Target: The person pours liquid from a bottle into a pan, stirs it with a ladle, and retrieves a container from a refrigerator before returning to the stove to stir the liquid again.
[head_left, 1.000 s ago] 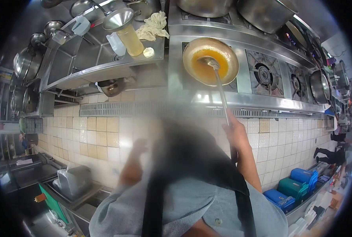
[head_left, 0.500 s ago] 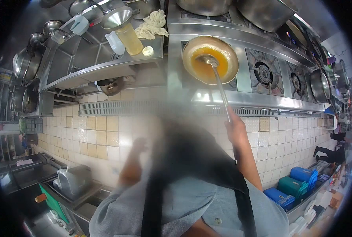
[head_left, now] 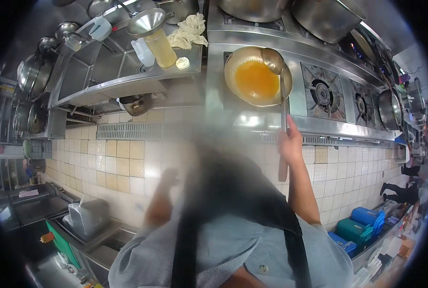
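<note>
My right hand (head_left: 291, 145) is closed round the long handle of a metal ladle (head_left: 272, 61), whose wooden end sticks out below the hand. The ladle's bowl rests over the far right rim of a round metal pan (head_left: 230, 77). Orange-yellow liquid (head_left: 257, 80) lies in the pan, which stands on the stove (head_left: 215, 103). At the lower left my left hand (head_left: 170, 178) hangs above the floor, away from any object. It is blurred, and its fingers cannot be made out clearly.
Left of the stove, a steel counter (head_left: 127, 78) holds a funnel (head_left: 147, 22) on a bottle of yellow liquid (head_left: 162, 50), a small white lid (head_left: 182, 63) and a crumpled cloth (head_left: 189, 32). Large pots (head_left: 326, 21) stand behind. Burners (head_left: 323, 94) lie right. A person (head_left: 400, 193) stands far right.
The ladle has come up out of the liquid and moved right to the pan's rim. My right hand has shifted slightly right with it. My left hand has hardly moved.
</note>
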The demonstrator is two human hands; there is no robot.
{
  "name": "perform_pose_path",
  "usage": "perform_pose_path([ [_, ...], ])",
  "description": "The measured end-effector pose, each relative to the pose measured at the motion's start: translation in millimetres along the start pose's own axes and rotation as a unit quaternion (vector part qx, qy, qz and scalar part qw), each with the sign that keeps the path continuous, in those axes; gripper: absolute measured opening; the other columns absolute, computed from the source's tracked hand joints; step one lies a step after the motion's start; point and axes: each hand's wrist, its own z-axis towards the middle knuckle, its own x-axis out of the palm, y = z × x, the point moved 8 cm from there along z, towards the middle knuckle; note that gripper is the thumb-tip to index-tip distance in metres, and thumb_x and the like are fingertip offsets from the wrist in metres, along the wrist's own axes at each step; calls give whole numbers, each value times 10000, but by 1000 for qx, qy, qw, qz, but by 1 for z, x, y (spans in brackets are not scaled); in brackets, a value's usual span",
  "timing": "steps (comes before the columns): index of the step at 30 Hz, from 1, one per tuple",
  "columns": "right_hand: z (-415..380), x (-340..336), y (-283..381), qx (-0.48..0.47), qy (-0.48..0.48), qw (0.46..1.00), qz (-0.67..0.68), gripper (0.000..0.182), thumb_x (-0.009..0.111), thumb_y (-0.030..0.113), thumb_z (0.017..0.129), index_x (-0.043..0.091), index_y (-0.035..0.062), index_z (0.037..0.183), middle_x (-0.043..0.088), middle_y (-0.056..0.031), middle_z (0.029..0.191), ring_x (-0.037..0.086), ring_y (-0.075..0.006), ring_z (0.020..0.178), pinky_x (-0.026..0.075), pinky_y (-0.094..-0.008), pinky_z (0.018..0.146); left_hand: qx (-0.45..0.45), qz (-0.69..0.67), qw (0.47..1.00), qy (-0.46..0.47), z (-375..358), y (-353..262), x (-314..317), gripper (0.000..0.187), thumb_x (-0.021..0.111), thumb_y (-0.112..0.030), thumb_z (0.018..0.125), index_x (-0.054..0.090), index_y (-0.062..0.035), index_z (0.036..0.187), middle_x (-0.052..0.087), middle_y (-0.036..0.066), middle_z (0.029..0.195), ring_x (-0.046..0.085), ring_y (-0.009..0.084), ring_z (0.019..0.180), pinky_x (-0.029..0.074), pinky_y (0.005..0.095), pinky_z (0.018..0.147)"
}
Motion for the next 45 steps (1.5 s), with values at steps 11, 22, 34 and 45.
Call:
perform_pose_path([
  [11, -41, 21, 19, 221, 243, 849, 414, 420, 514, 160, 945, 407, 92, 1345, 523, -46, 791, 449, -72, 510, 339, -218, 376, -139, -142, 980, -19, -51, -38, 0, 452, 574, -350, 903, 515, -69, 1251, 620, 107, 1039, 627, 232, 750, 505, 376, 618],
  [22, -78, -30, 43, 70, 58, 988, 125, 573, 522, 41, 911, 329, 75, 1450, 513, -3, 701, 429, -69, 437, 350, -233, 375, -148, -116, 982, -17, -52, -47, 4, 461, 569, -369, 911, 516, -66, 1256, 620, 106, 1046, 626, 227, 757, 508, 375, 611],
  [34, -12, -5, 7, -30, -7, 999, -31, 598, 549, 48, 912, 315, 75, 1462, 472, 18, 675, 413, -65, 473, 375, -241, 424, -100, -124, 987, -14, -33, -86, 8, 418, 591, -356, 905, 536, -78, 1212, 632, 83, 986, 632, 207, 699, 504, 348, 593],
  [45, -34, 18, 28, 234, 201, 847, 433, 392, 549, 132, 926, 449, 88, 1302, 552, -73, 738, 437, -94, 465, 333, -240, 364, -87, -119, 989, 17, -43, -39, 11, 422, 581, -347, 905, 539, -80, 1229, 627, 97, 1038, 622, 218, 709, 509, 376, 611],
])
